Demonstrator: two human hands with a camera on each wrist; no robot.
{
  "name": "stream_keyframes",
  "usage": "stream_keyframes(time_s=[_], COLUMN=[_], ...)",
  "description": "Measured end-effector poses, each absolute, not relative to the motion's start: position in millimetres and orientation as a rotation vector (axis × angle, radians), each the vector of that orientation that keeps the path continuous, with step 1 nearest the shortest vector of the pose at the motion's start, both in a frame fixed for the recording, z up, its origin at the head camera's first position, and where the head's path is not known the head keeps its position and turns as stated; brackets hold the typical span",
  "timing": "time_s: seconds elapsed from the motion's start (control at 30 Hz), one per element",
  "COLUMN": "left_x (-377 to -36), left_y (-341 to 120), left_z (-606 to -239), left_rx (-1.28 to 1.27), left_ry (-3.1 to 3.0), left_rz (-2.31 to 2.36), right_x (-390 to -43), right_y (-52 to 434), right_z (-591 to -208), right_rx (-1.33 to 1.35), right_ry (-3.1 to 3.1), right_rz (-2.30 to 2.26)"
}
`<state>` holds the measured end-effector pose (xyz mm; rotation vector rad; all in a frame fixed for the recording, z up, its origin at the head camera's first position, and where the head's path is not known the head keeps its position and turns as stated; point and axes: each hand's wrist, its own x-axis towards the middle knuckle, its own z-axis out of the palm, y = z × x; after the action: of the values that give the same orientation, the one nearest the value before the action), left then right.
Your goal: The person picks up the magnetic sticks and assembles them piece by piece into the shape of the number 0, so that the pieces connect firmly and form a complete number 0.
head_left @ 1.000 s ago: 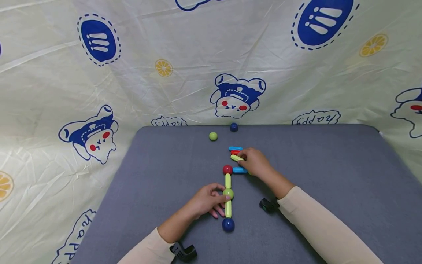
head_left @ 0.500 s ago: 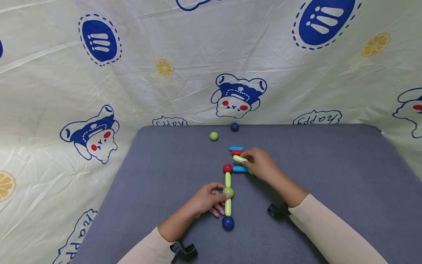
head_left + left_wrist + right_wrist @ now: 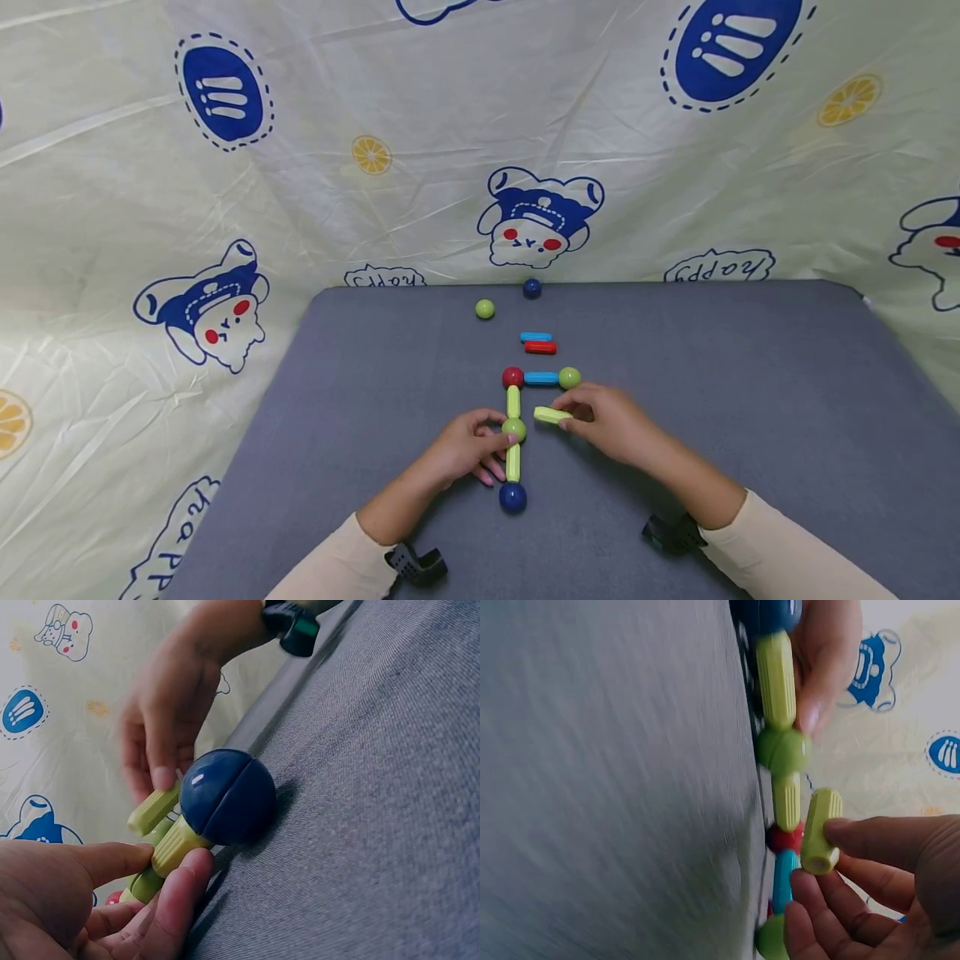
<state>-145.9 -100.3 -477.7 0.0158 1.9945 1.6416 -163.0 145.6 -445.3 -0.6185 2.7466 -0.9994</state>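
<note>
pinching the loose yellow-green rod (image 3: 551,415) at its right end, the right hand (image 3: 607,421) holds it, in the head view, just right of the chain (image 3: 513,404) and apart from it. the left hand (image 3: 467,448) has its fingers bent round the chain at the middle green ball (image 3: 513,430), between the dark blue ball (image 3: 513,497) on the near side and the red ball (image 3: 513,377) on the far side. from the red ball a light blue rod (image 3: 541,378) runs right to another green ball (image 3: 570,377). the widest room for moving lies to the right, where the grey table (image 3: 750,400) stretches to its right edge; going far looks tighter, with the chain's arm and the red rod (image 3: 540,347) there.

in the left wrist view, the left hand's grip is narrow about the chain, and the loose rod shows beside the dark blue ball, raised off the table.

in the right wrist view, thumb and fingers close narrowly on the rod. it looks light, stiff and hard to break, a little slippery perhaps; its ribbed middle seems the best hold, leaving both ends free.
</note>
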Motion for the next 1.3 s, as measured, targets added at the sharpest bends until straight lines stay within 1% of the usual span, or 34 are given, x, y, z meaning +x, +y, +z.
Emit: stream_keyframes(time_s=[0.23, 0.5, 0.83, 1.3], left_x=[-147, -145, -144, -144], left_y=[-100, -99, -99, -99], left_z=[-478, -479, -480, -479], left_rx=[0.019, 0.012, 0.009, 0.012], left_ry=[2.012, 2.023, 2.037, 2.039], left_rz=[1.643, 1.648, 1.662, 1.657], right_x=[-138, -120, -109, -107], right_y=[149, 149, 144, 142], right_z=[-450, -454, -456, -458], right_rx=[-0.693, -0.732, -0.789, -0.786], right_ry=[2.564, 2.432, 2.377, 2.370], right_rz=[-1.052, -1.062, -1.090, -1.099])
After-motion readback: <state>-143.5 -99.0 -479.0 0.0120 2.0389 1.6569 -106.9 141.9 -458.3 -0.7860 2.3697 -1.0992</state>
